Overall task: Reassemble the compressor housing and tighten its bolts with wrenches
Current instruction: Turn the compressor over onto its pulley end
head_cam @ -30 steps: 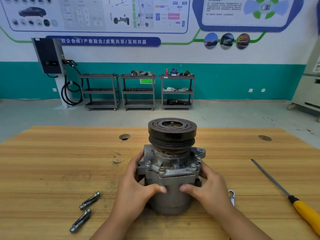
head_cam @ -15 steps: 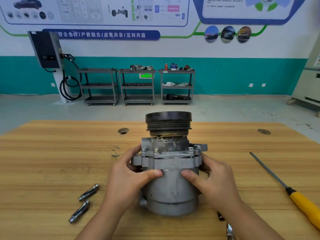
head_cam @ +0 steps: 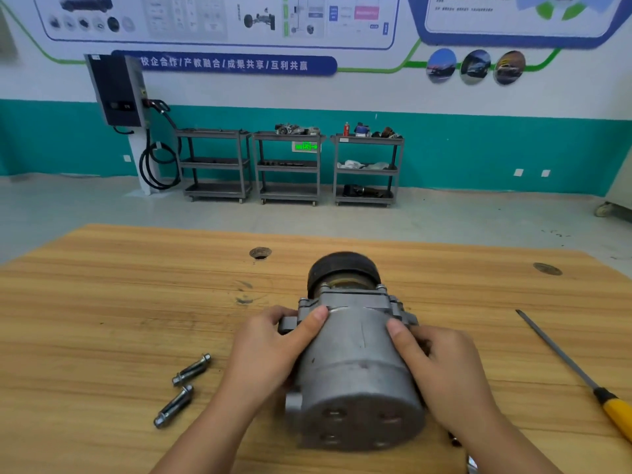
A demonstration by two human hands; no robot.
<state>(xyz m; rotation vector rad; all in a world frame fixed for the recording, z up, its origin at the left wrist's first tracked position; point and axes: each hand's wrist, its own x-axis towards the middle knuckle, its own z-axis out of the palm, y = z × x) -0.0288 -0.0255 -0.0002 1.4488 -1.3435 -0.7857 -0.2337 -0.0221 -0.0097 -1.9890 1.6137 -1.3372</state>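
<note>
The grey metal compressor (head_cam: 355, 367) is tipped over so its black pulley (head_cam: 343, 270) points away from me and its flat round base faces me. My left hand (head_cam: 270, 354) grips its left side, thumb on the seam of the housing flange. My right hand (head_cam: 444, 371) grips the right side, thumb near the flange. Several small bolts stand in the flange rim. Two loose long bolts (head_cam: 191, 369) (head_cam: 174, 407) lie on the table to the left. A bit of a wrench (head_cam: 472, 466) shows by my right forearm, mostly hidden.
A yellow-handled screwdriver (head_cam: 581, 374) lies on the wooden table (head_cam: 102, 319) at the right. The table has two round holes (head_cam: 260, 253) (head_cam: 547, 269). Across the floor stand three grey shelf carts (head_cam: 290, 165) and a wall charger (head_cam: 116, 90).
Both hands have tipped the compressor from upright to lying back, pulley away from me and base towards me. The camera has dropped lower and closer.
</note>
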